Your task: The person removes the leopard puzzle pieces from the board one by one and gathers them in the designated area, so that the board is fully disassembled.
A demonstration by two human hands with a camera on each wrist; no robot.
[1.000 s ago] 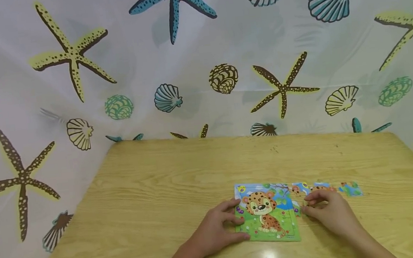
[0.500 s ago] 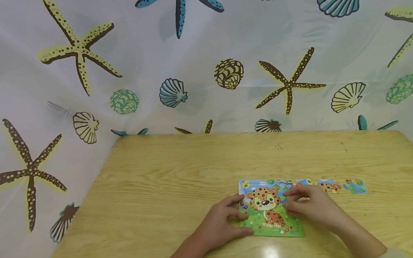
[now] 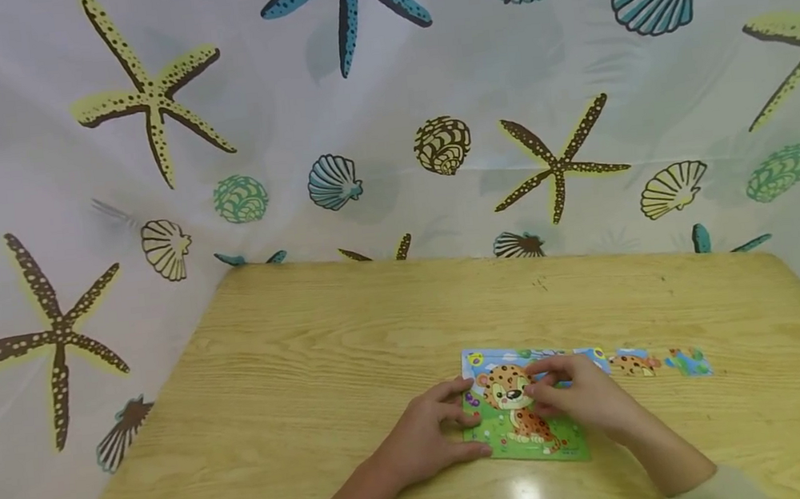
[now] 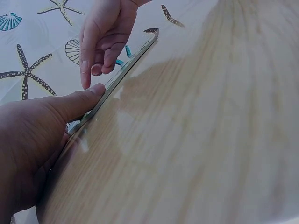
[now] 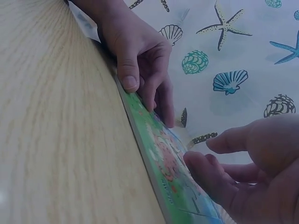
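Observation:
A square jigsaw puzzle board (image 3: 527, 438) with a cartoon leopard cub on a green and blue background lies flat on the table. My left hand (image 3: 425, 436) rests at its left edge, fingers spread. In the left wrist view the thumb (image 4: 88, 100) lies along the board's edge. Over the upper right part of the board hovers my right hand (image 3: 588, 396), hiding some of the picture. The right wrist view has its thumb and forefinger (image 5: 231, 140) apart, with nothing visible between them.
Right of the board, loose puzzle pieces lie in a row: a blue piece (image 3: 591, 355) partly behind the right hand, a spotted piece (image 3: 635, 363) and a blue-green piece (image 3: 689, 362). A white cloth (image 3: 386, 106) printed with starfish and shells surrounds the wooden table (image 3: 337, 344).
My right hand has moved left from the loose pieces beside the board to over its upper right part. The left hand stays at the left edge. The head view shifted slightly.

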